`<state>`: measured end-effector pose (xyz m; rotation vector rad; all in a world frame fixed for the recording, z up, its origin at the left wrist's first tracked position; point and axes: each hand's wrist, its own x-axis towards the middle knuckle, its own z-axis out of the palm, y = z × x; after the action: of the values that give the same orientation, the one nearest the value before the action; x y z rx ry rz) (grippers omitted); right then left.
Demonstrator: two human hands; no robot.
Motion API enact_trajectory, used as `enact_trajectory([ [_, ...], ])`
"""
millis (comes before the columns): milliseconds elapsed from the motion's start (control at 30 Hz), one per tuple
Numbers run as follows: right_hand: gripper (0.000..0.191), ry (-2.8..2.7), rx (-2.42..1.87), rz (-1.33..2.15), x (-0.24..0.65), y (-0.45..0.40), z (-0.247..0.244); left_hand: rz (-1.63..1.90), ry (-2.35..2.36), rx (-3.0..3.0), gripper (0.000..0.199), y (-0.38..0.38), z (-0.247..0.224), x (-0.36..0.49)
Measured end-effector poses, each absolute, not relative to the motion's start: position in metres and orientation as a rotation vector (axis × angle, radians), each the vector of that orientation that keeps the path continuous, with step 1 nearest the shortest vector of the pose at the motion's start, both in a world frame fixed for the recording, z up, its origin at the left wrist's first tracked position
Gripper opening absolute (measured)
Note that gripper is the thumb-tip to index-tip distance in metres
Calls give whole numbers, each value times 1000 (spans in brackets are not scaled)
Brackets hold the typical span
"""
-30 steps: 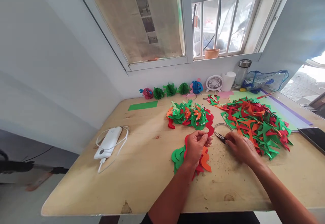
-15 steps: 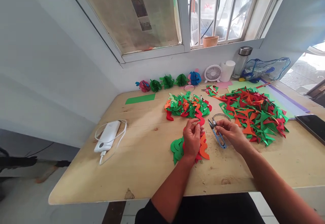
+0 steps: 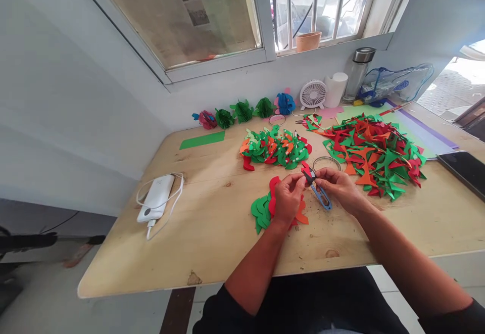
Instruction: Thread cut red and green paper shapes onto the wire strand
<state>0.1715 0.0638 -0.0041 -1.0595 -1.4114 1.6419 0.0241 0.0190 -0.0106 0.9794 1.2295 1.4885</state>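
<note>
Pinched between the fingers of my left hand [image 3: 288, 197] is a small red paper piece [image 3: 305, 169]. My right hand [image 3: 339, 187] holds small blue thread snips [image 3: 322, 197], their dark blades against the red paper. Under and beside my left hand lie green paper shapes [image 3: 260, 211], along with red and orange ones. Beyond my hands is a heap of cut green, red and orange shapes [image 3: 278, 148]. A larger pile of paper scraps [image 3: 375, 154] spreads to the right.
A power bank with a white cable [image 3: 161, 197] lies at left. Along the wall stand paper figures [image 3: 242, 110], a small fan [image 3: 312, 94] and a glass bottle [image 3: 356, 76]. A phone [image 3: 464, 170] lies at the right, and a metal ring [image 3: 326, 163] beyond my right hand.
My hands have come together, and the snips now meet the red paper. The longer wavy red strip no longer extends up from my left hand. The view has tilted down slightly.
</note>
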Motion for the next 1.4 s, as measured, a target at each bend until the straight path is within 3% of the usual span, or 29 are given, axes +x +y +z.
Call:
enact_trajectory([
  [200,32,-1492,-1058,1557,169,64,-8,1424,1204,860,20,20,-11,26],
  [400,21,-1714,-1072,1030,165,62,-11,1436,1218,850,20,19,-12,25],
  [533,18,-1834,-1029,874,165,60,-9,1438,1218,854,22,19,-12,25],
  [1400,9,-1880,-1028,766,164,56,0,1423,1201,871,17,18,-10,25],
])
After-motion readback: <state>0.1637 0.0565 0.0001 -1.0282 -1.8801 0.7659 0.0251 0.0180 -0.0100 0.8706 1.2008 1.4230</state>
